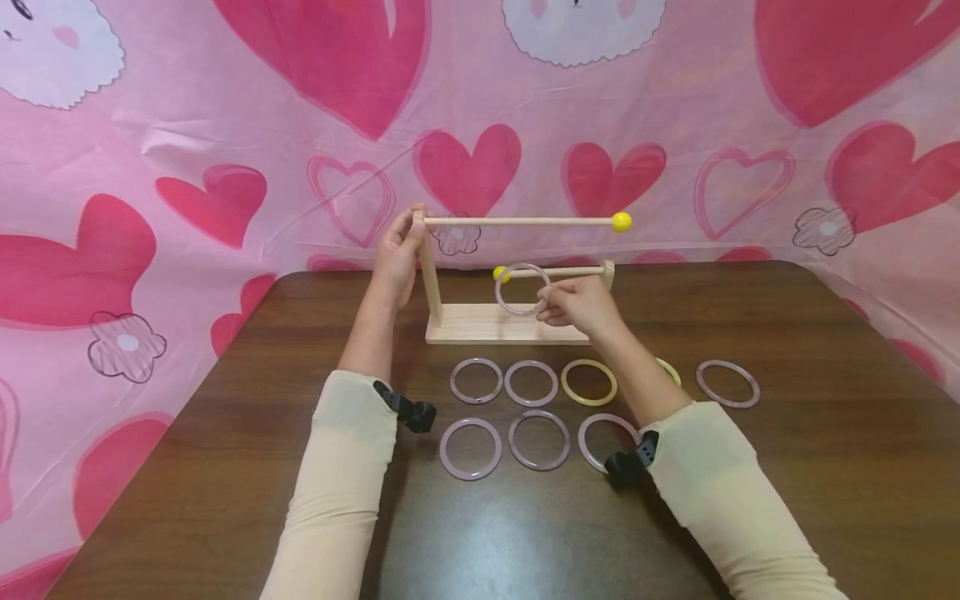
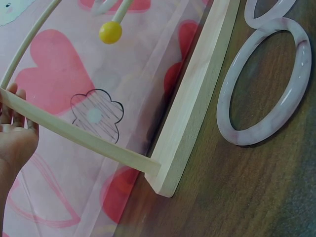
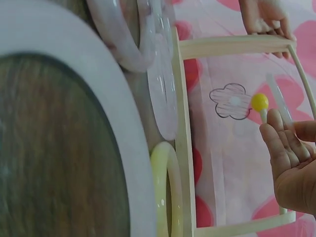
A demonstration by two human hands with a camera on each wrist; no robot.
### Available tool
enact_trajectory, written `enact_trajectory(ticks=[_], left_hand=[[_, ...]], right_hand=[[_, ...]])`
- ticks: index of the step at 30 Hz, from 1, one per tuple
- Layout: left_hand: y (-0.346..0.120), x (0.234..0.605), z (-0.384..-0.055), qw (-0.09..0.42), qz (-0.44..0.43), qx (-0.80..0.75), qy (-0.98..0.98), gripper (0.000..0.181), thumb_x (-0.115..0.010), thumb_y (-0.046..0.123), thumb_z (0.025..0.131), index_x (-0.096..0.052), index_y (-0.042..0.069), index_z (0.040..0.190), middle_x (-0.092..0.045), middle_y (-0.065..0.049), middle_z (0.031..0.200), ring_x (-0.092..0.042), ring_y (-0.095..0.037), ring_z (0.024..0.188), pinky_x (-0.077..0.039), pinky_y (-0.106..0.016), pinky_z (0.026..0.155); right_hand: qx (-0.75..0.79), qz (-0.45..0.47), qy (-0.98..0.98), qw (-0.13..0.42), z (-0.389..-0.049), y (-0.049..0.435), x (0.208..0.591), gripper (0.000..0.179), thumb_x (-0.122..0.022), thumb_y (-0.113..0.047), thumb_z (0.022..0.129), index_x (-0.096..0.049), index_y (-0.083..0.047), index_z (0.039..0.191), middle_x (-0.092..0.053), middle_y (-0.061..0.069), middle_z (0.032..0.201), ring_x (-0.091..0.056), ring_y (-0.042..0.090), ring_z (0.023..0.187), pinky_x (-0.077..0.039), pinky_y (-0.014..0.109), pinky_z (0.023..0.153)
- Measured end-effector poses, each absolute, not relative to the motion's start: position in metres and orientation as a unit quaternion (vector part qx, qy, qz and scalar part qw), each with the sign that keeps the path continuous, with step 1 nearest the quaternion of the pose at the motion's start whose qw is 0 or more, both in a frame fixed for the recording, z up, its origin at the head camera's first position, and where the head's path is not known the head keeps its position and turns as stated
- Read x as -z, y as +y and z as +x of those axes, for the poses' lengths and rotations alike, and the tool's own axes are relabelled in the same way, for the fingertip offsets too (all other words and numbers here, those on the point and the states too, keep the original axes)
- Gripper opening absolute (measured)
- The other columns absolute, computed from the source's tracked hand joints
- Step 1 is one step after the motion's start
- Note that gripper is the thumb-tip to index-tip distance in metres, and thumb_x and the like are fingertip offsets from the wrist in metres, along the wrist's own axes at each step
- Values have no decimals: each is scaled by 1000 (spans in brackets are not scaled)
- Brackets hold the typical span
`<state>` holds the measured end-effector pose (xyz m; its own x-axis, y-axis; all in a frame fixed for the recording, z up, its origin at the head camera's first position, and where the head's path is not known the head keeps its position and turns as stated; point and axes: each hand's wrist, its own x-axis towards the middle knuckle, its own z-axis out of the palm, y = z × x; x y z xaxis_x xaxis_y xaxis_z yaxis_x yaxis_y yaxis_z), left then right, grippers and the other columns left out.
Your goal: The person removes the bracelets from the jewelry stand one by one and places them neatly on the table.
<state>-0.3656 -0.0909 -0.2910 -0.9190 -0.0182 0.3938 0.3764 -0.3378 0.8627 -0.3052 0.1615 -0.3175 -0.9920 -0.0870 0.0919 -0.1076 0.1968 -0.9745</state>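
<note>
A wooden stand [image 1: 480,325] has a long upper rod [image 1: 525,221] and a shorter lower rod [image 1: 577,272], each tipped with a yellow ball. My left hand [image 1: 397,260] grips the top of its left post, thumb in front and fingers behind. With thumb and fingers, my right hand [image 1: 588,307] pinches a pale lilac bangle [image 1: 517,312] at its right side. That bangle stands upright beside the lower rod's yellow ball [image 3: 259,102]; I cannot tell whether it is around the rod. Part of the lower rod and the base's right end are hidden behind the right hand.
Two rows of bangles lie flat before the stand. Most are lilac, such as the front-left bangle [image 1: 470,476]; one yellow bangle [image 1: 588,403] lies mid-row. Another yellow one is partly behind my right forearm. A pink heart-printed cloth [image 1: 300,100] hangs behind the brown table [image 1: 247,467].
</note>
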Motion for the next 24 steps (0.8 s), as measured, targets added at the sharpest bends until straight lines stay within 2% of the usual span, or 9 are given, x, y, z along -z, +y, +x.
enact_trajectory(ticks=[3, 12, 19, 24], left_hand=[[-91, 291, -366, 124, -160, 801, -563, 30, -44, 4, 96, -46, -6, 125, -56, 4, 93, -44, -29, 106, -37, -23, 86], [-92, 291, -367, 121, -159, 800, -566, 30, -45, 6, 96, -47, -5, 124, -56, 4, 94, -48, -21, 100, -37, -23, 87], [-91, 292, -367, 124, -164, 801, -562, 33, -44, 4, 96, -43, -10, 126, -57, 5, 92, -48, -19, 98, -37, -23, 87], [-91, 292, -367, 123, -164, 803, -559, 28, -45, 4, 96, -48, -6, 122, -58, 5, 91, -49, -17, 96, -37, -23, 86]], right_hand=[[-623, 57, -780, 10, -305, 166, 315, 28, -50, -4, 89, -59, 18, 103, -66, 7, 69, -64, 10, 58, -53, 28, 60], [-613, 49, -789, 7, -304, 176, 312, 29, -47, -5, 90, -58, 18, 103, -65, 5, 67, -64, 10, 58, -53, 28, 60], [-609, 50, -791, 3, -301, 187, 312, 29, -49, -6, 92, -58, 20, 102, -66, 8, 68, -64, 10, 58, -53, 27, 61], [-614, 43, -788, 5, -297, 196, 313, 28, -50, -6, 92, -58, 19, 101, -66, 5, 67, -64, 10, 59, -53, 28, 62]])
